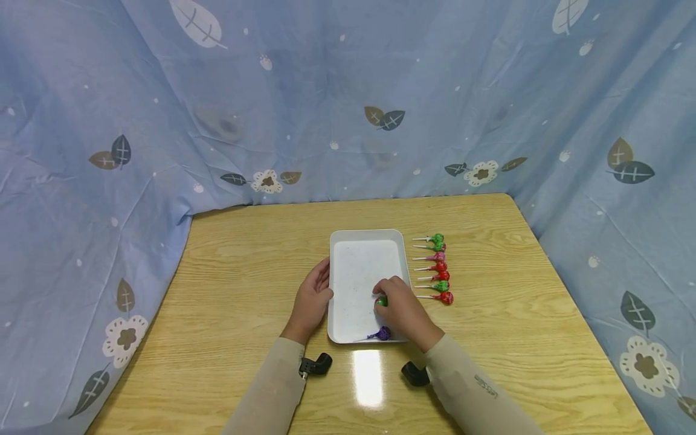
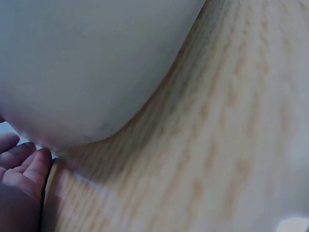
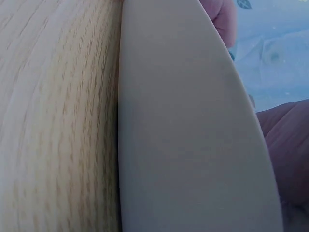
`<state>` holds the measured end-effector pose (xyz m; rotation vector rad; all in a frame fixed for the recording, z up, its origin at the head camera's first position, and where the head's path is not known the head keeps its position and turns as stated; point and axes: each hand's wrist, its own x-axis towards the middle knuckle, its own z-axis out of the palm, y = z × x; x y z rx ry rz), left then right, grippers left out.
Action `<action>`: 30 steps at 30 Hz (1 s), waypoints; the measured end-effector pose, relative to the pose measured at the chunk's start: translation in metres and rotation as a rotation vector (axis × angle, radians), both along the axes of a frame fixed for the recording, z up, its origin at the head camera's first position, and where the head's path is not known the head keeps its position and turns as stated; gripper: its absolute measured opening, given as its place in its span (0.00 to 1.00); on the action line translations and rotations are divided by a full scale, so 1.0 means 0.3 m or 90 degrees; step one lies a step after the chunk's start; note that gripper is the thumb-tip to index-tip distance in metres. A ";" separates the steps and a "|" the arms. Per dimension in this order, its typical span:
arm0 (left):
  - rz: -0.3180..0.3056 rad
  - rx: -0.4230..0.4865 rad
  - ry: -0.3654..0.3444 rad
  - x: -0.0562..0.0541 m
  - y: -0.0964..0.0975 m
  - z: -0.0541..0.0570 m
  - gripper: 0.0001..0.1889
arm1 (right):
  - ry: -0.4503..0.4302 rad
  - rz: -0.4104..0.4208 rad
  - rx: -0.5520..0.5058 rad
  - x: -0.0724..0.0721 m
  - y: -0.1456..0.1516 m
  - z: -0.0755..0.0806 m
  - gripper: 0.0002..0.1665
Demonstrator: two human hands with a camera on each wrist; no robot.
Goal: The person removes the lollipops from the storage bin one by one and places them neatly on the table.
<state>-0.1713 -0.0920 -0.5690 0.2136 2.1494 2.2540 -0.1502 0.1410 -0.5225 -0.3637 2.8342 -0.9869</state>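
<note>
A white rectangular tray [image 1: 365,254] lies on the table. My left hand [image 1: 312,300] holds its left side, with the thumb at the rim and the fingers along the outer wall. Over the tray's right half, my right hand [image 1: 401,307] pinches a lollipop with a green and red wrapper [image 1: 382,300], its stick hidden. A purple-wrapped lollipop [image 1: 383,333] lies in the tray by the near edge, its stick pointing left. In the left wrist view, fingers [image 2: 36,166] touch the tray wall [image 2: 91,72]. The tray wall [image 3: 188,121] hides most of the right hand in the right wrist view.
Right of the tray, several lollipops [image 1: 440,266] in red, green and pink wrappers lie in a column, sticks pointing left. The wooden table [image 1: 244,260] is bordered by a blue patterned curtain [image 1: 326,78] at the back and sides.
</note>
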 end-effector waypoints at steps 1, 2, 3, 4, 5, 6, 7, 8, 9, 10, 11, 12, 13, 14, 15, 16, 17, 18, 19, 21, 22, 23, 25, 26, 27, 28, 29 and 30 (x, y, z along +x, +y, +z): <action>-0.001 0.003 0.000 0.000 0.000 0.000 0.41 | -0.001 0.003 -0.003 0.001 0.002 0.000 0.13; -0.001 0.004 -0.001 0.000 0.000 -0.001 0.41 | 0.000 0.007 -0.011 0.002 0.004 0.001 0.13; 0.000 0.002 -0.001 0.000 0.000 -0.001 0.41 | -0.001 0.007 -0.025 0.003 0.006 0.002 0.13; 0.000 0.002 0.001 0.000 0.001 -0.001 0.41 | 0.000 0.007 -0.043 0.003 0.010 0.003 0.13; 0.001 0.003 0.001 0.001 0.001 -0.001 0.41 | 0.003 0.007 -0.064 0.004 0.013 0.003 0.13; 0.001 0.002 0.001 0.000 0.001 -0.001 0.41 | 0.005 0.007 -0.087 0.005 0.017 0.004 0.12; 0.002 0.000 0.001 0.001 0.001 -0.001 0.41 | 0.010 0.007 -0.112 0.006 0.022 0.003 0.12; 0.004 -0.003 0.002 0.001 0.002 0.000 0.41 | 0.015 0.010 -0.136 0.007 0.027 0.001 0.12; 0.004 -0.004 0.002 0.001 0.002 0.000 0.41 | 0.019 0.013 -0.158 0.008 0.032 0.000 0.11; 0.004 -0.003 0.001 0.002 0.002 0.001 0.41 | 0.024 0.018 -0.178 0.011 0.037 -0.001 0.11; 0.004 -0.002 0.000 0.002 0.002 0.002 0.41 | 0.027 0.025 -0.193 0.012 0.041 -0.003 0.11; 0.004 -0.001 -0.001 0.003 0.003 0.002 0.41 | 0.030 0.030 -0.205 0.013 0.046 -0.004 0.11; 0.004 0.000 -0.002 0.003 0.003 0.003 0.41 | 0.032 0.034 -0.219 0.014 0.051 -0.004 0.11; 0.003 0.001 -0.004 0.003 0.003 0.004 0.41 | 0.031 0.035 -0.229 0.015 0.056 -0.005 0.11; 0.003 0.002 -0.005 0.004 0.004 0.005 0.41 | 0.028 0.034 -0.241 0.015 0.061 -0.004 0.12; 0.002 0.003 -0.006 0.004 0.004 0.006 0.41 | 0.026 0.030 -0.254 0.015 0.067 -0.004 0.12; 0.002 0.003 -0.006 0.004 0.004 0.006 0.41 | 0.024 0.025 -0.263 0.013 0.071 -0.005 0.12; 0.002 0.002 -0.006 0.004 0.004 0.007 0.41 | 0.025 0.019 -0.272 0.012 0.077 -0.005 0.12; 0.002 0.000 -0.005 0.005 0.004 0.007 0.41 | 0.026 0.013 -0.281 0.011 0.082 -0.005 0.12; 0.001 0.001 -0.004 0.005 0.004 0.008 0.41 | 0.033 0.003 -0.294 0.008 0.092 -0.006 0.13; 0.000 0.002 -0.004 0.005 0.004 0.008 0.41 | 0.034 -0.002 -0.299 0.008 0.095 -0.005 0.13; 0.000 0.002 -0.004 0.005 0.004 0.008 0.41 | 0.035 -0.006 -0.303 0.007 0.098 -0.005 0.13; 0.000 0.004 -0.003 0.006 0.004 0.008 0.41 | 0.026 -0.015 -0.320 0.007 0.100 -0.003 0.14; 0.000 0.006 -0.003 0.006 0.004 0.008 0.41 | 0.019 -0.019 -0.332 0.008 0.101 -0.003 0.14; 0.000 0.007 -0.001 0.006 0.003 0.007 0.41 | 0.008 -0.026 -0.344 0.009 0.100 -0.002 0.14; -0.001 0.008 -0.001 0.006 0.004 0.007 0.41 | -0.004 -0.033 -0.359 0.009 0.100 -0.002 0.13; -0.001 0.007 0.000 0.006 0.004 0.007 0.41 | -0.012 -0.040 -0.372 0.009 0.100 -0.003 0.13; -0.003 0.008 0.001 0.006 0.004 0.007 0.41 | -0.017 -0.047 -0.381 0.009 0.101 -0.003 0.14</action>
